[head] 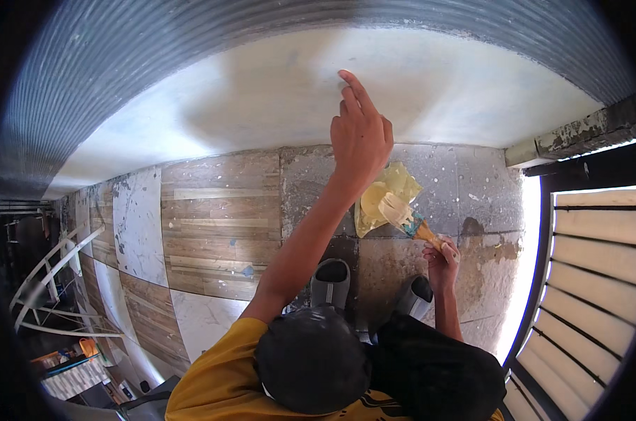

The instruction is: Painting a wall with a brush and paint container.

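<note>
My left hand (361, 129) reaches forward over the lower wall (275, 94), which is coated pale cream. Its index finger is stretched out and the other fingers are partly curled, holding nothing. The fingertip looks to be at the wall surface, but I cannot tell if it touches. My right hand (445, 260) grips the wooden handle of a paintbrush (425, 234). Blue-green paint stains the brush near its ferrule, and thick cream paint covers the bristles. The bristles lie over a crumpled yellow plastic sheet or bag (368, 226) holding cream-yellow paint, low by the floor.
Grey corrugated sheeting (318, 13) runs above the wall. Paint-spotted tiles (218, 210) cover the floor, where my sandals (330, 284) stand. A dark barred gate (546, 263) stands at right. A white metal frame (60, 258) and a box of items (78, 376) sit at left.
</note>
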Demonstrator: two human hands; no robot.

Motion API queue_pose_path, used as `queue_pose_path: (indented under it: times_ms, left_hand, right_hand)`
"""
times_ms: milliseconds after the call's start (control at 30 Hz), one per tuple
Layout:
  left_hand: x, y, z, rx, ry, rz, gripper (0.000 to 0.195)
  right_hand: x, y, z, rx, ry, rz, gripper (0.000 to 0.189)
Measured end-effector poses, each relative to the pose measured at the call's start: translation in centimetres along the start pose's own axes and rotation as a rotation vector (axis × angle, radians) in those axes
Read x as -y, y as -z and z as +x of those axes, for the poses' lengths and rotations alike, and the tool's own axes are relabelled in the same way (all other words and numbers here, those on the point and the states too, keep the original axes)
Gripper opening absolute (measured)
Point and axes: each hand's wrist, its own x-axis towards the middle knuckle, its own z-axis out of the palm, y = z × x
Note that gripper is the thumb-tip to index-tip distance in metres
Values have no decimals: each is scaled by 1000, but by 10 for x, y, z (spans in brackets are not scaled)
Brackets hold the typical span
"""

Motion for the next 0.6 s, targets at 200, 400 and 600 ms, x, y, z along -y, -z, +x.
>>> queue_pose_path:
  times_ms: [200,400,600]
  left_hand:
    - [7,2,-16,96,-132,-17,88]
    - [27,19,-7,-12,-109,9,86]
    - [47,4,-45,204,-132,127,79]
  right_hand:
    - [14,13,-12,47,24,69,31]
    - [20,10,-32,23,33,150,32]
    - [10,15,-34,88,1,61,38]
